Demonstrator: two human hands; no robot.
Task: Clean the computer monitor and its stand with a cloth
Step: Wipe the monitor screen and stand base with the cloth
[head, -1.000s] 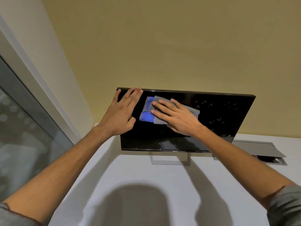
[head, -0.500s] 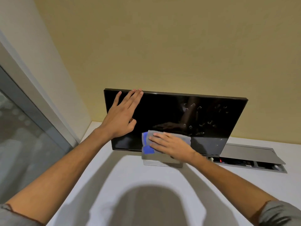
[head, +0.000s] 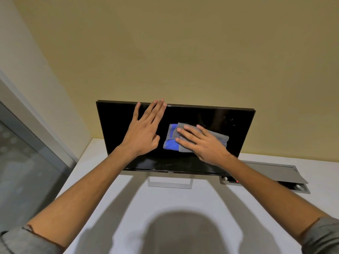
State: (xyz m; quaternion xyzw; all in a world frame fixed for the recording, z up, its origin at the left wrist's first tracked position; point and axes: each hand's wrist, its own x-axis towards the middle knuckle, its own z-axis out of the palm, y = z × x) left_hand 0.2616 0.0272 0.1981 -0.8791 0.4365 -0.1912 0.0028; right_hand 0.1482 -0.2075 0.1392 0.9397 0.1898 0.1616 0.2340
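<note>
Head view: both hands flat on the monitor (head: 117,125) screen, cloth under the right.

Head view: R hand (head: 203,143) lies flat w/ fingers straight, pressing a folded grey-and-blue cloth (head: 171,143) against the dark screen, roughly mid-screen; no curl in that grip, cloth pinned under palm and fingers. Blue part of cloth pokes out just left of the R fingertips, grey part runs out to the right of the hand. L hand (head: 142,135) just left of the cloth, also an open flat grip, fingers straight, tips reaching the monitor's top edge. Monitor tilts back, on a silver stand (head: 170,182) directly below both hands on the white tabletop (head: 128,208). Right of the R wrist, a grey cable box (head: 275,173) w/ lid raised is set in the tabletop.
</note>
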